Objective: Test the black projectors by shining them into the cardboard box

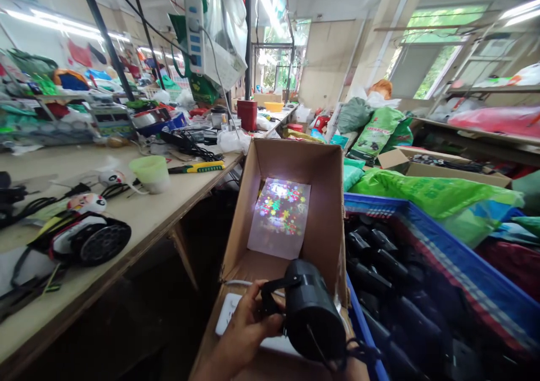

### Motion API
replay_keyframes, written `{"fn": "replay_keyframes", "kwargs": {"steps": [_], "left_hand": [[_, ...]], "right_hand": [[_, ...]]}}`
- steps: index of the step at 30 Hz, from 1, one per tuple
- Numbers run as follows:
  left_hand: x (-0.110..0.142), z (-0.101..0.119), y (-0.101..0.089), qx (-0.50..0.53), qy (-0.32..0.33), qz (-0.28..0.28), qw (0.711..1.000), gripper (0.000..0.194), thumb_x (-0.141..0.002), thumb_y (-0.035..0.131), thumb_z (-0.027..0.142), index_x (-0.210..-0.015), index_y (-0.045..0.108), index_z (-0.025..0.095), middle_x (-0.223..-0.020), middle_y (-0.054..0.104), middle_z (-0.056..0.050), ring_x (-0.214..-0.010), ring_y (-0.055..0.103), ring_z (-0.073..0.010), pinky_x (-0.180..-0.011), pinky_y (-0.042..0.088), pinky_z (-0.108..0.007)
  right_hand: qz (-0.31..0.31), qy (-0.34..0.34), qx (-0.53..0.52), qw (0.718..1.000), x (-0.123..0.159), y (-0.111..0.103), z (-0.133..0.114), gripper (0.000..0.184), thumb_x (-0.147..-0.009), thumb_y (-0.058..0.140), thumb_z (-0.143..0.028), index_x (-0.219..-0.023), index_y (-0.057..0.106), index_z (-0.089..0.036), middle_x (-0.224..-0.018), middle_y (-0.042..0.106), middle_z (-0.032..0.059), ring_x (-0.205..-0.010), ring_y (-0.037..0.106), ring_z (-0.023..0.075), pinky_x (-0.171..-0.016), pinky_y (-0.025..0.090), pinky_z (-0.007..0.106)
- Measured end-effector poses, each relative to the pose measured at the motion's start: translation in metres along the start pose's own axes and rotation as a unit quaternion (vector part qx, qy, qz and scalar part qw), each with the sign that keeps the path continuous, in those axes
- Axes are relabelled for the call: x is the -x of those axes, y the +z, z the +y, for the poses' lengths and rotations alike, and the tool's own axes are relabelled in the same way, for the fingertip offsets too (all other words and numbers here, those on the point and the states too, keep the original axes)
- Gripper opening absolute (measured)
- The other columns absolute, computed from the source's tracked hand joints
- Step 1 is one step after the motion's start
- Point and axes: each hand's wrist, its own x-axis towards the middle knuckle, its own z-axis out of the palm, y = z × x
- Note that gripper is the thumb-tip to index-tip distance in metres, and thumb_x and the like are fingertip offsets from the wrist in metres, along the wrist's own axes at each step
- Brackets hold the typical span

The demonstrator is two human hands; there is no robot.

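Note:
A black projector lamp (313,308) points into an open cardboard box (323,201). My left hand (248,330) grips its black bracket between thumb and fingers. On a sheet of paper (276,243) inside the box there is a bright pattern of coloured snowflakes and dots. My right hand (356,368) is low behind the lamp, partly cut off by the frame, closed around the dark power cord (363,352); most of its fingers are hidden. Beneath the lamp and my left hand lies a white power strip (228,312), partly covered.
At right, a blue crate (455,251) holds several black lamp housings (390,263). The workbench (156,223) on the left carries a pale green cup (151,173), a yellow-handled tool (205,167) and a round black lamp part (103,240). Green bags (434,195) lie beyond the crate.

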Motion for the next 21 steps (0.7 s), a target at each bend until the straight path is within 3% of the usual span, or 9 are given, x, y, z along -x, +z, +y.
{"fn": "replay_keyframes", "kwargs": {"steps": [12,21], "left_hand": [[0.0035,-0.0029,-0.0008,0.029,-0.016,-0.017,0.999,0.056,-0.060,0.083,0.035,-0.106,0.053,0.021,-0.083,0.066,-0.004,-0.072,0.062,-0.0181,-0.066,0.049,-0.032],[0.0036,-0.0031,-0.0021,0.049,-0.013,-0.010,0.999,0.054,-0.058,0.084,0.035,-0.102,0.054,0.023,-0.083,0.067,-0.003,-0.074,0.064,-0.0187,-0.067,0.052,-0.032]], "right_hand": [[-0.024,-0.001,0.017,1.000,0.0037,-0.0010,-0.0011,0.048,-0.064,0.057,-0.018,-0.111,0.064,-0.028,-0.095,0.071,0.0052,-0.084,0.066,0.0271,-0.068,0.051,0.034],[-0.005,0.020,0.011,1.000,0.0060,0.0062,0.0072,0.045,-0.061,0.057,-0.017,-0.104,0.066,-0.027,-0.085,0.070,0.0043,-0.081,0.065,0.0263,-0.066,0.052,0.034]]}}
